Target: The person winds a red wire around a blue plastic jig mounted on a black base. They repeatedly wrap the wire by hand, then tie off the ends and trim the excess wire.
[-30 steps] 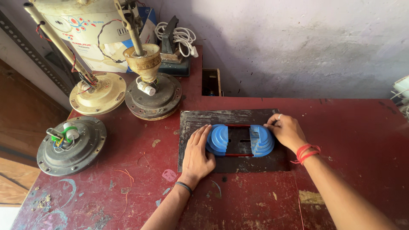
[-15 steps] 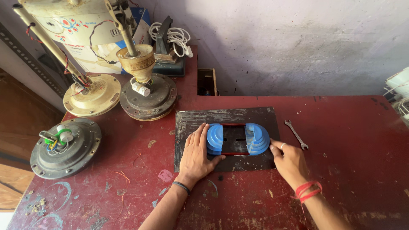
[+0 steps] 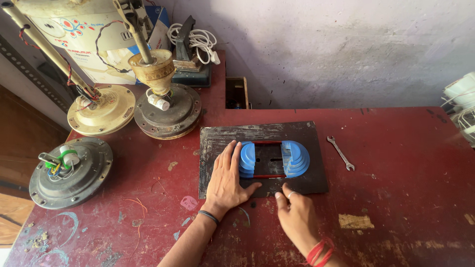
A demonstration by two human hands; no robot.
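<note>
A blue stepped plastic former with rounded ends and a red-edged rectangular opening (image 3: 274, 159) lies on a dark scuffed rectangular board (image 3: 262, 132) near the middle of the worn red table (image 3: 396, 207), its long axis running left to right across the view. The left hand (image 3: 226, 179) rests flat on the board with its fingers (image 3: 232, 152) spread and extended, the tips touching the former's left rounded end, so this hand is the nearer one. The right hand (image 3: 297, 217) sits just below the board's near edge, forefinger stretched toward the former's lower rail and the other fingers loosely curled, gripping nothing; the former lies ahead of it and slightly left. A small steel open-ended spanner (image 3: 340, 153) lies right of the board. At the far left corner stands a pale cardboard box with blue and red printed patterns (image 3: 74, 29), behind several ceiling-fan motor housings (image 3: 69, 170).
</note>
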